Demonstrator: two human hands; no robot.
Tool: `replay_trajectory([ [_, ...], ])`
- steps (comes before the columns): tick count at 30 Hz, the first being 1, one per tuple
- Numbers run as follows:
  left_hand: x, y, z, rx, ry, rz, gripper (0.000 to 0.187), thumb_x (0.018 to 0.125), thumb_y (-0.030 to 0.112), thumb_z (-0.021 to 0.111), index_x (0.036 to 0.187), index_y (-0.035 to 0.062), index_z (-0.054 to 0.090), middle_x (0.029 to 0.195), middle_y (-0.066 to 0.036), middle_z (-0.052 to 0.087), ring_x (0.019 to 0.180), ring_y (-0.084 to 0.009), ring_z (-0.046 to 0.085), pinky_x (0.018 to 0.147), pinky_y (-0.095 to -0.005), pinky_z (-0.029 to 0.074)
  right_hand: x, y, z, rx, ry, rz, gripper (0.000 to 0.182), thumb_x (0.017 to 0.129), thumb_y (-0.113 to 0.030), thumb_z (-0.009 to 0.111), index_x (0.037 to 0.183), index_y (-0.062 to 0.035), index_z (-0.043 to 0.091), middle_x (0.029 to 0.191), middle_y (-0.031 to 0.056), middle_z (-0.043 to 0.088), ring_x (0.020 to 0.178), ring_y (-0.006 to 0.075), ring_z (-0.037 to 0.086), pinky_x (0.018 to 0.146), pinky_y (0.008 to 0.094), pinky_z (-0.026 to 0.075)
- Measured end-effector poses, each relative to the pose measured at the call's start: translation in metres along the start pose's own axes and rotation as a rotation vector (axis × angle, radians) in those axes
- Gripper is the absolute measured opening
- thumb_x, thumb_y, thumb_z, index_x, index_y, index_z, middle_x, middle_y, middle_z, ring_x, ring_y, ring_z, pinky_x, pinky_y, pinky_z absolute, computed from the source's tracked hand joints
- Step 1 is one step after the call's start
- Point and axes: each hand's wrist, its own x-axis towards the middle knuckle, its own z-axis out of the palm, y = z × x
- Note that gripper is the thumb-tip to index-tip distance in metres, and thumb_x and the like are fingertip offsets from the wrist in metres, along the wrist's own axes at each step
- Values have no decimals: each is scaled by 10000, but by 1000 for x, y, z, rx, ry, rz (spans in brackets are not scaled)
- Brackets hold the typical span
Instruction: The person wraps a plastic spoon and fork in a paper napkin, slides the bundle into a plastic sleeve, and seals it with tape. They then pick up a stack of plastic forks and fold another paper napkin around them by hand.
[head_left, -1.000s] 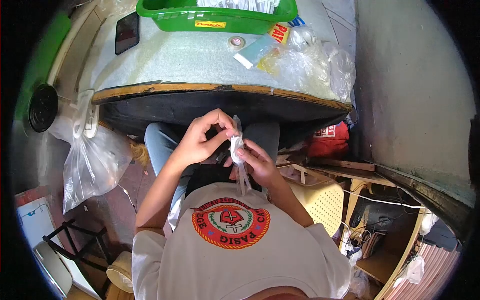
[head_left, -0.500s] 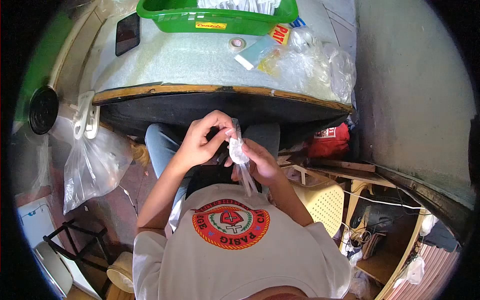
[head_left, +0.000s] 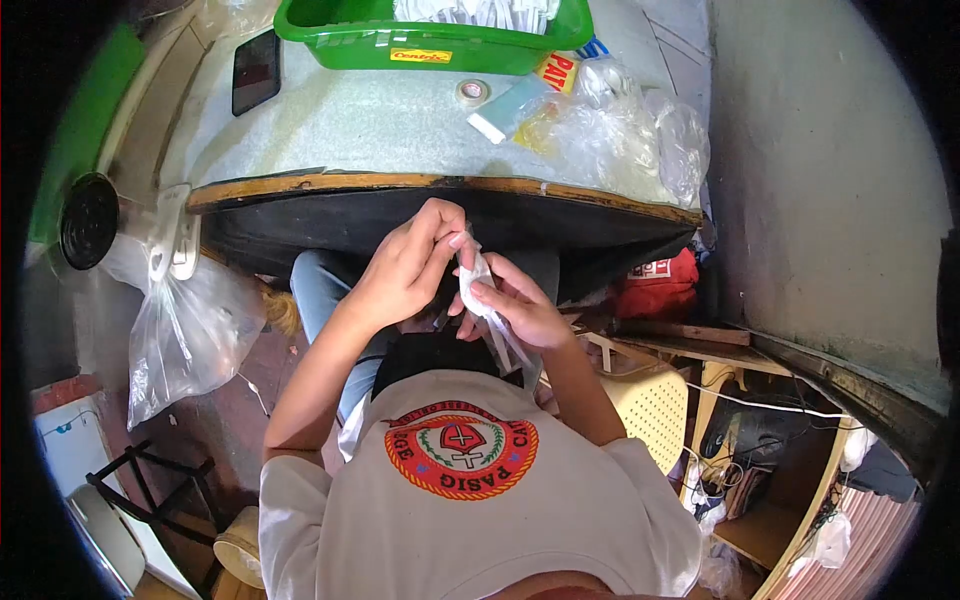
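Observation:
Over my lap, both hands hold a narrow clear plastic bag [head_left: 508, 350] with a white folded item [head_left: 474, 284] inside it. My left hand [head_left: 408, 268] pinches the bag's upper end between thumb and fingertips. Lower down, my right hand [head_left: 522, 306] is closed around the bag, its thumb pressing beside the white item. The bag's loose lower end hangs at a slant toward my shirt. What exactly the white item is, I cannot make out.
On the table [head_left: 330, 135] stand a green basin [head_left: 500, 58] of white pieces, a tape roll [head_left: 472, 92], a phone [head_left: 256, 73] and clear plastic bags [head_left: 610, 125]. A plastic bag [head_left: 185, 335] hangs at left. A yellow perforated basket [head_left: 645, 405] stands at right.
My left hand has risen slightly. My right hand has turned, its thumb now across the bag, and the bag tilts more, its lower end swinging right.

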Motion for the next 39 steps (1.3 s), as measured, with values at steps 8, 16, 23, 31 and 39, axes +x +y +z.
replay_trajectory([
  [8,11,7,-12,92,6,99,95,939,-1,512,1030,0,483,830,-99,616,811,-196,618,744,-305,486,2,-9,2,-62,49,-38,278,993,-187,508,1223,-40,454,896,141,646,682,213,669,637,316,567],
  [16,11,19,-14,-107,-58,-50,42,977,10,467,1016,13,451,786,-80,620,800,-141,598,761,-277,467,1,-12,-1,-39,43,-29,282,974,-211,542,1190,-44,468,902,151,647,689,217,678,618,313,569],
  [23,14,11,-12,-134,-105,-40,133,936,-11,531,1034,25,450,810,-65,603,764,-135,558,722,-275,450,1,-21,1,-45,52,-19,272,978,-205,530,1185,-39,473,942,152,644,673,199,667,605,308,568],
  [31,22,16,-23,85,34,49,349,823,2,685,1114,35,494,838,-27,531,751,-119,462,688,-248,386,2,-25,4,-113,53,-52,264,993,-193,505,1199,-31,471,916,138,648,674,181,662,590,285,558],
  [39,3,-1,-7,0,151,-28,388,818,79,716,1161,22,545,932,-33,555,819,-116,526,777,-267,449,6,-23,5,-105,94,-65,260,1005,-204,486,1205,-39,458,947,145,649,715,199,674,606,293,564],
])
